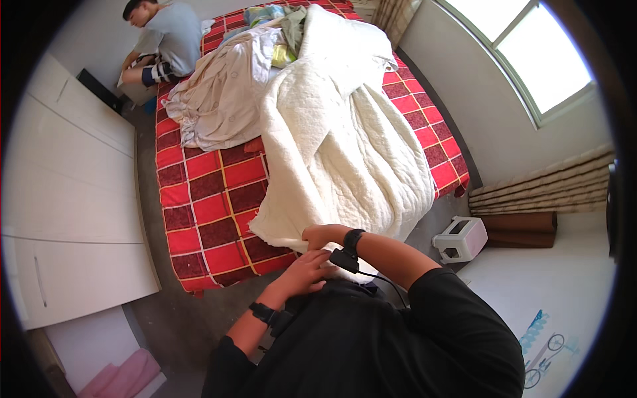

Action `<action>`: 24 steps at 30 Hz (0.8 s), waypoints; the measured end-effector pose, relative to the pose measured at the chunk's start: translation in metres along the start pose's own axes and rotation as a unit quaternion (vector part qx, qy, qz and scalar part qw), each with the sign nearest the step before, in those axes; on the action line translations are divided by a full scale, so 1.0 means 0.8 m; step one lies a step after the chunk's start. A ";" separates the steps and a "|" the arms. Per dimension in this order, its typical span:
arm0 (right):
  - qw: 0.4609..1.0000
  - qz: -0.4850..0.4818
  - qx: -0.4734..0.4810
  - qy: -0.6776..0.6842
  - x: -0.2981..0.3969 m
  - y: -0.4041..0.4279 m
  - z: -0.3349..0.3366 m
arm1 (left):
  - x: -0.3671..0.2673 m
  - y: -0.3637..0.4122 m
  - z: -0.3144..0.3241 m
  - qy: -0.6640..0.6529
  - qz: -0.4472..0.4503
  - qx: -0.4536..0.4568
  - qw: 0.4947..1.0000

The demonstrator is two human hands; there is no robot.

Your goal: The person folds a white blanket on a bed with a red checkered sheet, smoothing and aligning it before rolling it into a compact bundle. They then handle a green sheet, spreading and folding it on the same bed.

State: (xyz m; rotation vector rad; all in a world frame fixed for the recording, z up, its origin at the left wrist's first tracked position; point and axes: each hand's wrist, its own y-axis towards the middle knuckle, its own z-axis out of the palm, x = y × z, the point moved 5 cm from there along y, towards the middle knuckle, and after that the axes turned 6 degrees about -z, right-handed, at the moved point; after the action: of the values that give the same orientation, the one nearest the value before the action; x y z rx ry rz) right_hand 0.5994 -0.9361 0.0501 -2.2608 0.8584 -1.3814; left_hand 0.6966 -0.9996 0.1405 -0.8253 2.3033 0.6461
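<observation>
A thick cream-white quilted batt [348,159] spreads in folds along the bed, its near end hanging over the foot edge against my body. At that near edge, my right hand [321,236] has its fingers curled around the quilt. Just below it, my left hand [309,270] lies against the drooping end with fingers nearly straight; whether it pinches any cloth is hidden. Both wrists wear black straps, and a small black box with a cable sits at the right one. Under the quilt is a red checked bedspread [216,211].
A crumpled pale sheet [224,94] and other bedding [283,54] lie farther up the bed. A person [171,40] sits at the far left edge. White cabinets [74,189] line the left. At right stand a plastic stool [460,240] and a curtain [542,184] below the window.
</observation>
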 end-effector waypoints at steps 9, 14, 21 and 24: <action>0.908 -0.117 -0.289 0.281 0.006 -0.227 0.028 | 0.182 -0.113 0.015 -0.672 -0.587 -0.290 0.346; 0.891 -0.095 -0.217 0.386 0.002 -0.285 0.136 | 0.204 -0.004 0.001 -0.466 -0.440 -0.091 0.762; 0.867 -0.040 -0.387 0.311 -0.032 -0.361 0.165 | 0.024 0.163 -0.098 -0.561 -0.302 -0.267 0.723; 0.768 -0.178 -0.496 0.365 -0.014 -0.414 0.124 | -0.133 0.186 -0.081 -0.448 -0.191 -0.169 0.857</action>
State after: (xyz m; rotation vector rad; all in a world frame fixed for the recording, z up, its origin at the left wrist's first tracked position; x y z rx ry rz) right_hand 0.7872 -0.6807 0.1890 -2.6546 1.8301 -2.5194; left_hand 0.6371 -0.8953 0.2929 -0.8530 1.1608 0.9981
